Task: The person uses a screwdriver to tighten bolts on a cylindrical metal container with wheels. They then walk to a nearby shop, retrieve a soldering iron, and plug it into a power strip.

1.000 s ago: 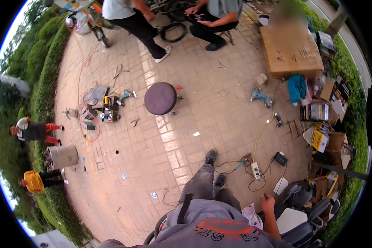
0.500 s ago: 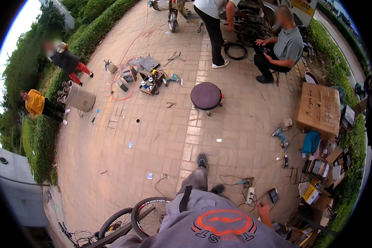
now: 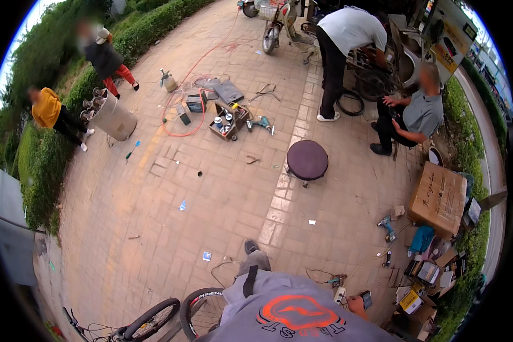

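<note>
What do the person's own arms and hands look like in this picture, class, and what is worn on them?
Little shows. Only the right hand peeks out beside the body at the lower edge; it is bare, without a glove, watch or ring that can be made out. The left hand is out of view. The arms are hidden behind a grey top bearing a red and black oval print, so sleeve length cannot be told.

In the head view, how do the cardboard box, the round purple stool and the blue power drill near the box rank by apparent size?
1. Cardboard box, largest.
2. Round purple stool, somewhat smaller, though fisheye bending near the rim makes this less sure.
3. Blue power drill, clearly smallest.
</note>
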A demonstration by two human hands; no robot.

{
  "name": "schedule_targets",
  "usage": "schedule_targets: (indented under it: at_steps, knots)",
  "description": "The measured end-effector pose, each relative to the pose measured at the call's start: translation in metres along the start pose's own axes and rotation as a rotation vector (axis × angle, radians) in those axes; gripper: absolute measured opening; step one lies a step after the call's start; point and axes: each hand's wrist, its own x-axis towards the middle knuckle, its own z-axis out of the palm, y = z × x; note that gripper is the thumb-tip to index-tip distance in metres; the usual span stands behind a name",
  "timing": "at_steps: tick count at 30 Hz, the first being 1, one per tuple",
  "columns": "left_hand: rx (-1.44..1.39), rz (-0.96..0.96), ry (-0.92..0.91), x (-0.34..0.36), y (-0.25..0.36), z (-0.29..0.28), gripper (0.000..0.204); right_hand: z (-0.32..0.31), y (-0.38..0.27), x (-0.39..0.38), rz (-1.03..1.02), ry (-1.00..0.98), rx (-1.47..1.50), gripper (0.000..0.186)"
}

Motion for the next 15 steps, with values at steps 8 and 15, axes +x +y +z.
schedule_targets:
  at_steps: [8, 15]
  knots:
    - [0.23, 0.369, 0.354, 0.072, 0.114, -0.156, 0.053, 0.056, -0.173, 0.091, -0.215, -0.126, 0.112, 0.031]
    - [-0.486, 0.791, 0.498, 0.017, 0.337, -0.26, 0.039, 0.042, -0.291, 0.128, -0.159, -0.242, -0.035, 0.034]
